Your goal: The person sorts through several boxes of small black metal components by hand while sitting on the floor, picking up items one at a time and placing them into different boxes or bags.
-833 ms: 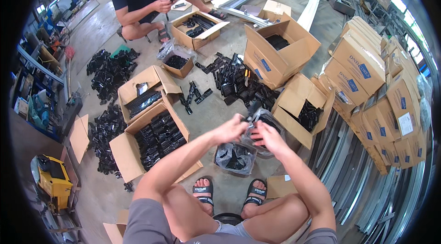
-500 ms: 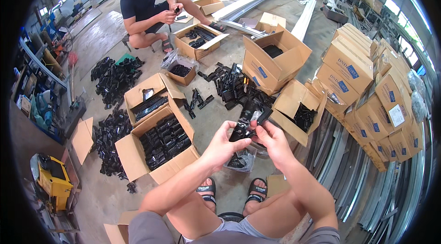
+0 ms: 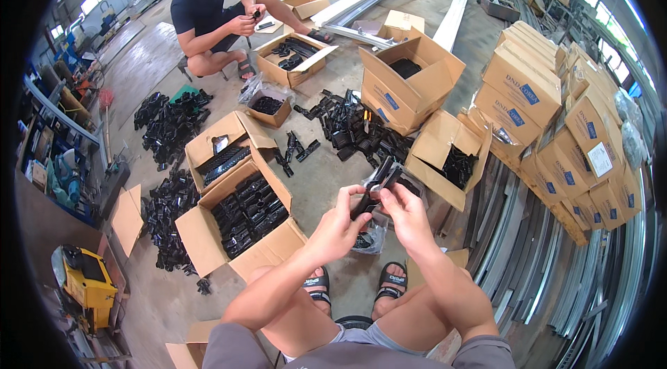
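Note:
My left hand and my right hand meet in front of my knees, both closed on a black plastic fitting. It is long and tilted, its top end pointing away from me. Fingers hide its lower part, so I cannot tell whether it is one piece or two. Below it on the floor sits a clear plastic bag with small dark parts. Just beyond my hands lies a heap of black fittings. To the left, an open carton is filled with rows of similar black pieces.
Another person sits at the far left, handling a small dark part. More black fittings are piled on the left floor. Open cartons stand ahead. Stacked boxes and long metal profiles line the right. A yellow machine stands at left.
The fitting in my hands has been turned and now stands more upright, with its end clear of my fingers. My view has shifted slightly.

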`<state>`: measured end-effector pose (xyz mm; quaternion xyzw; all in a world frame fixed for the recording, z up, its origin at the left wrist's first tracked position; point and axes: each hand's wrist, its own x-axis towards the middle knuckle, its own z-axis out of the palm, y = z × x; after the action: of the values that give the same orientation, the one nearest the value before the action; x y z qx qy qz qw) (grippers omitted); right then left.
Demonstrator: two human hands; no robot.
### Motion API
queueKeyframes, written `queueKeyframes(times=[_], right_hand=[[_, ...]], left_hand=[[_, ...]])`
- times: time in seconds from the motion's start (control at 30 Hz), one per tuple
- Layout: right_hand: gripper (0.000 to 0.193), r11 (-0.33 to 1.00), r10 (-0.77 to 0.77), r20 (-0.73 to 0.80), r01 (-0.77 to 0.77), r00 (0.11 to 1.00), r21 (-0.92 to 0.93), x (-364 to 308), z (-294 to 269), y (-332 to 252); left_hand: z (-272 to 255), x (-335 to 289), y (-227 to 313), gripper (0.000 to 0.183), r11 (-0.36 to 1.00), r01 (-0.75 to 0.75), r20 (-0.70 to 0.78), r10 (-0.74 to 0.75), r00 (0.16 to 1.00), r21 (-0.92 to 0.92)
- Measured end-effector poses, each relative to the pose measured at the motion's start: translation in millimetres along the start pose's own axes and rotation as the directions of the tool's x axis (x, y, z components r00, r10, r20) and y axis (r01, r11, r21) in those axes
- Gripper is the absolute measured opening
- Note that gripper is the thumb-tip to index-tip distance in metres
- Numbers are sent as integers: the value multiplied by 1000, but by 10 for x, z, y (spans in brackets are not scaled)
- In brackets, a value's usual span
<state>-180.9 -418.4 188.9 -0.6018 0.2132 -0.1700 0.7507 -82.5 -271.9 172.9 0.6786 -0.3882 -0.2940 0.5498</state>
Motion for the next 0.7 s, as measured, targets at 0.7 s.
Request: queueKeyframes(times=[0.7], right_hand=[[25,982,-106,39,111,994,-154,-64,-161,63]], left_hand=[[123,14,-22,53,861,168,127,-121,984,-480]])
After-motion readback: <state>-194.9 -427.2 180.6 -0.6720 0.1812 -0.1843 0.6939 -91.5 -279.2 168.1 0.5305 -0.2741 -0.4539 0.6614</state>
